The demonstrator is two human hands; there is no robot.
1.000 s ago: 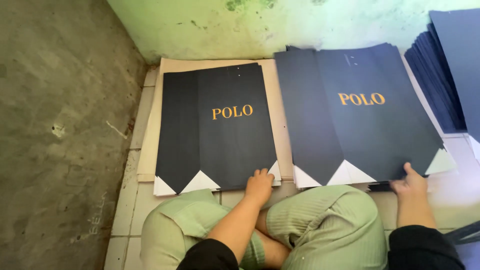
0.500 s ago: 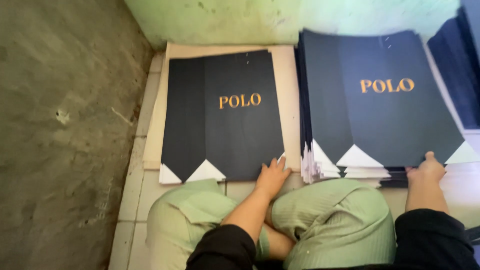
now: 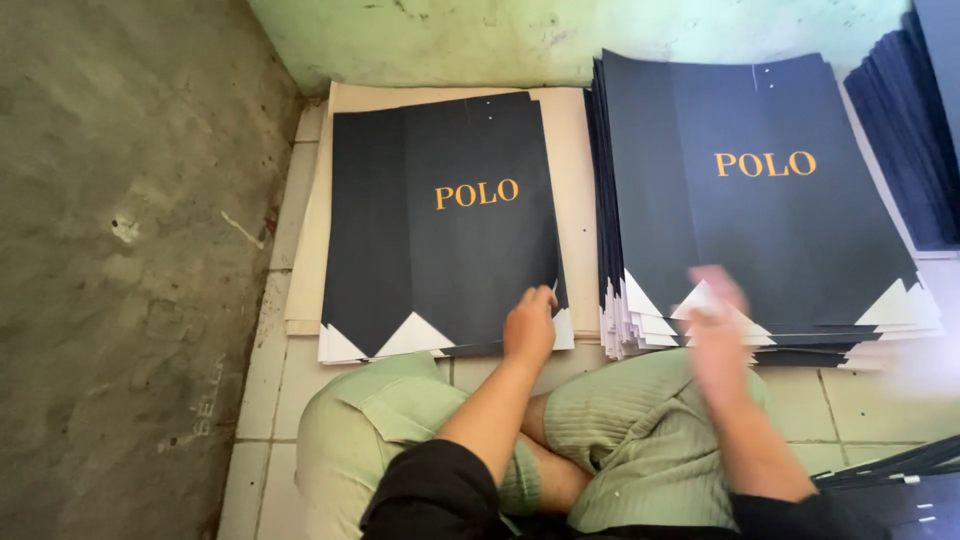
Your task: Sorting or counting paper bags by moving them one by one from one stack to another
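Observation:
Two piles of flat black paper-bag sheets with orange lettering and white pointed bottom flaps lie on the floor before my crossed legs. My left hand [image 3: 530, 325] presses its fingers on the lower right corner of the thin left pile [image 3: 440, 220], which rests on a beige board [image 3: 575, 170]. My right hand [image 3: 712, 325] is blurred with motion at the near left edge of the thick right stack [image 3: 760, 190]; whether it grips a sheet is unclear.
A green painted wall [image 3: 480, 40] runs behind the piles. Rough concrete floor [image 3: 120, 260] lies to the left, pale tiles [image 3: 270, 400] under me. More dark sheets [image 3: 910, 130] are stacked at the far right, with others at the lower right corner [image 3: 900, 480].
My right hand has swept left from the right stack's far right corner to its left part. My left hand stays at the left pile's corner. The view has moved closer.

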